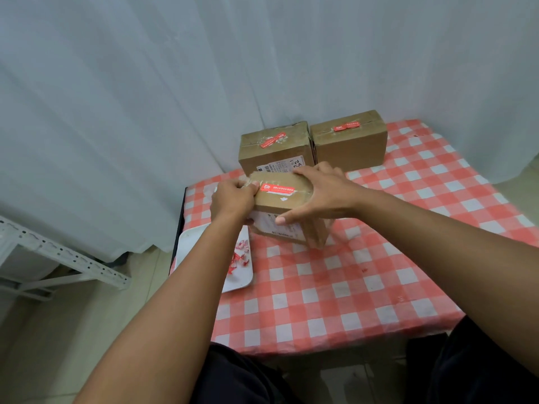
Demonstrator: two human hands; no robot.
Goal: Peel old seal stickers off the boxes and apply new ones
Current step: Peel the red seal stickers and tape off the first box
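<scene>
A brown cardboard box (280, 204) is tilted up off the checked cloth, held between both hands. A red seal sticker (278, 188) lies across its taped top. My left hand (232, 196) grips the box's left end, thumb pressed at the sticker's left tip. My right hand (318, 193) clamps the right end, thumb down over the front label. Two more brown boxes stand behind: one (275, 154) with a torn red sticker (272, 140) on top, another (350, 147) to its right with a red sticker (346, 125).
A white tray (191, 246) with several red and white sticker scraps (240, 256) sits at the table's left edge, partly under my left forearm. The red-and-white checked tablecloth (364, 272) covers the table. White curtains hang behind; a white metal rack (58, 255) stands at left.
</scene>
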